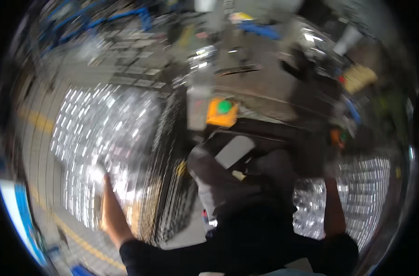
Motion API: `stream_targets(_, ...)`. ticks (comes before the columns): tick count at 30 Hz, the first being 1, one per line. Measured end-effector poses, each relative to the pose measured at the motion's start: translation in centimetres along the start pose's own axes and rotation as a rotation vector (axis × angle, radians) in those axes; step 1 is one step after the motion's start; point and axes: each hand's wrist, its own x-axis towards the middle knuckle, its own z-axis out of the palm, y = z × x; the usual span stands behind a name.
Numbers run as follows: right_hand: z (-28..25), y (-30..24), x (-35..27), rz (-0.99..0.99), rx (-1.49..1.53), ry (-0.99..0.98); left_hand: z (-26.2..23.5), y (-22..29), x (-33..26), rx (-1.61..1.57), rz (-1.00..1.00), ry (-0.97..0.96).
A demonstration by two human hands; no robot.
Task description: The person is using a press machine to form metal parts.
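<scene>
The whole view is smeared by motion. My left hand (98,175) reaches out over a wide bed of small shiny metal parts (103,133) on the left; it looks pale and blurred, and its fingers cannot be made out. My right hand (331,163) is raised at the right, above a second patch of shiny metal parts (357,193) and just below a small orange object (337,136). Whether either hand holds anything is not visible.
An orange box with a green round button (223,112) sits at the centre on a dark machine (264,133). A black ribbed strip (170,152) runs beside the left parts bed. Yellow floor lines (39,120) and blue frames (103,20) lie farther off.
</scene>
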Motion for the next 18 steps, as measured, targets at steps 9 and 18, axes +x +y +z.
stream_targets(9,-2.4,-11.1,10.0,-0.069,-0.16,0.112,7.1,-16.4,15.2,0.303,-0.417,0.35)
stream_targets(18,-2.3,-11.1,25.4,-0.041,-0.315,0.182,6.5,-17.8,18.1,0.172,-0.535,0.001)
